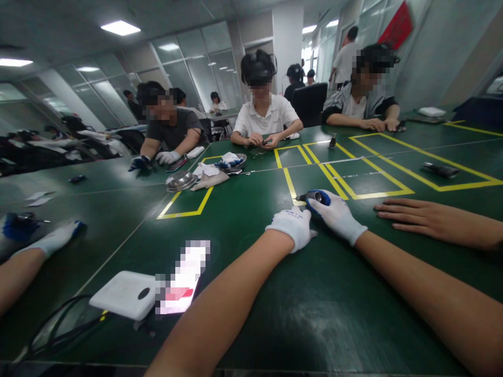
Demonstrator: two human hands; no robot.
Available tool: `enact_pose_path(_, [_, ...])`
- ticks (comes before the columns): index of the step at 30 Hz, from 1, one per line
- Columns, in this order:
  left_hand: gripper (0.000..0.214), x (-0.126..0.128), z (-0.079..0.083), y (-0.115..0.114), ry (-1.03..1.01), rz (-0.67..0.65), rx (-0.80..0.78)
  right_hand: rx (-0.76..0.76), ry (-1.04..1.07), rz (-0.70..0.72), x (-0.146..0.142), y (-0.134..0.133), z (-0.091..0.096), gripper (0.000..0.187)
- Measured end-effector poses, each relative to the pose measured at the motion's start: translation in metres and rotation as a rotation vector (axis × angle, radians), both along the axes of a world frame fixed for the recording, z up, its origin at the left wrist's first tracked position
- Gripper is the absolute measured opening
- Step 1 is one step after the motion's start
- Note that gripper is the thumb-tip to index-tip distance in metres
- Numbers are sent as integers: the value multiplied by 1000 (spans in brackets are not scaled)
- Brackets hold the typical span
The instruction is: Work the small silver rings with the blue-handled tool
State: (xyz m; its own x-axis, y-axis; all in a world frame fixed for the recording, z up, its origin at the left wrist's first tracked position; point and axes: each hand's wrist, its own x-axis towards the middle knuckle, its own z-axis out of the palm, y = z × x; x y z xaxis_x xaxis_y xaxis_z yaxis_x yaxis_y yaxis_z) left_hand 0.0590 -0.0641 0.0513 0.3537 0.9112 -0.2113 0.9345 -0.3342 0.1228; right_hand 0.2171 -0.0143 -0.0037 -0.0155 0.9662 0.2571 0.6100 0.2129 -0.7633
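My right hand (336, 212), in a white work glove with blue on the fingers, is closed around a dark cylindrical tool (314, 196) with a tapered tip and a round metallic end. The tool lies sideways, its tip pointing left above a strip of yellow tape. Right beside it, my left hand (291, 222) wears a matching glove and rests low over the green table (251, 272). Its fingers curl under and away from me near the tool's tip. Whatever they pinch is hidden.
A white power bank (123, 294) with black cables and a lit phone (184, 277) lie left of my forearm. A co-worker's bare hand (412, 214) rests flat at right; another's gloved hand (58, 238) is at left. Beyond are yellow tape frames, a metal bowl (181, 181) and a black tool (440, 170).
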Motion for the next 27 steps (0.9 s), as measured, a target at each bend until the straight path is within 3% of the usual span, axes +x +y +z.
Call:
enact_pose_path(3, [62,-24,5,18,-37,-63,-32,68,-16,21,-1,-2,0,38])
enact_pose_path(8, [48,-51,0,41,52,-11,55,172,-36,53,-4,-8,1,39])
enact_pose_path(15, [33,-35,-3,33,-22,-148,-5,182,-44,59,-2,-7,1,36])
enact_pose_path(18, [42,-31,0,30,-77,-29,79,199,-28,67,-3,-9,2,36])
enact_pose_path(20, [62,-31,-2,32,-157,43,200,203,-15,88,-5,-11,4,36])
enact_pose_path(23, [78,-32,-13,38,-319,-33,308,187,7,126,-10,-17,7,37])
enact_pose_path(27, [64,-36,-36,49,-522,-184,305,180,26,176,-13,-19,8,45])
